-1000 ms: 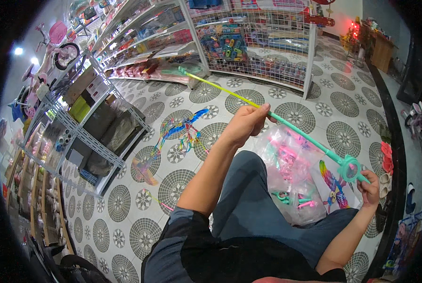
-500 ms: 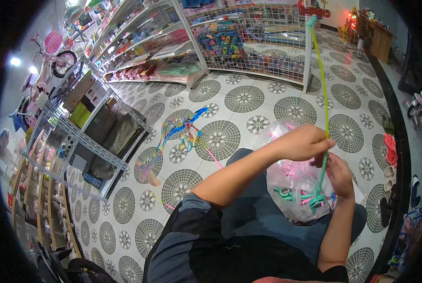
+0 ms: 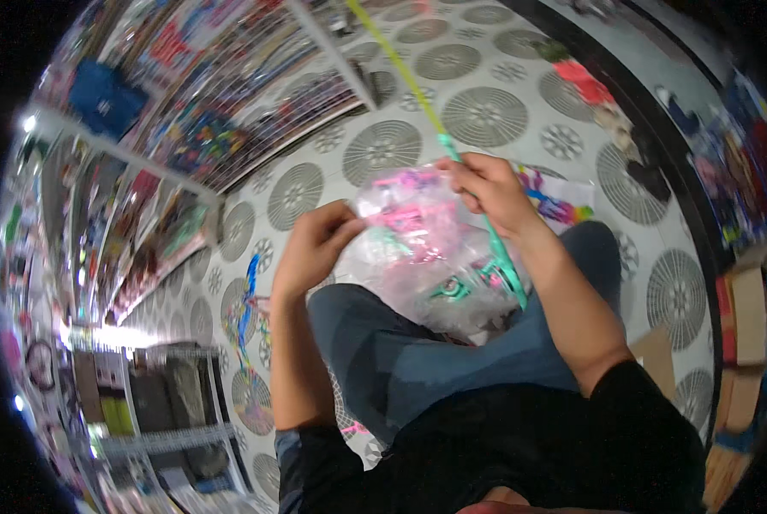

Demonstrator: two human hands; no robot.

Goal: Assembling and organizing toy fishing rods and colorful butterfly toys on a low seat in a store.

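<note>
No text, label, number or sign can be read. Blur smears the small pale mark on the blue item (image 3: pixel 105 98) at the upper left of the frame, the red-and-white print on the package (image 3: pixel 173 47) just right of it, and the packets (image 3: pixel 212 141) on the wire rack below. Colourful print shows on the white sheet (image 3: pixel 563 201) right of centre and on the hanging packages (image 3: pixel 747 163) at the upper right, but any lettering there is too indistinct to make out.
</note>
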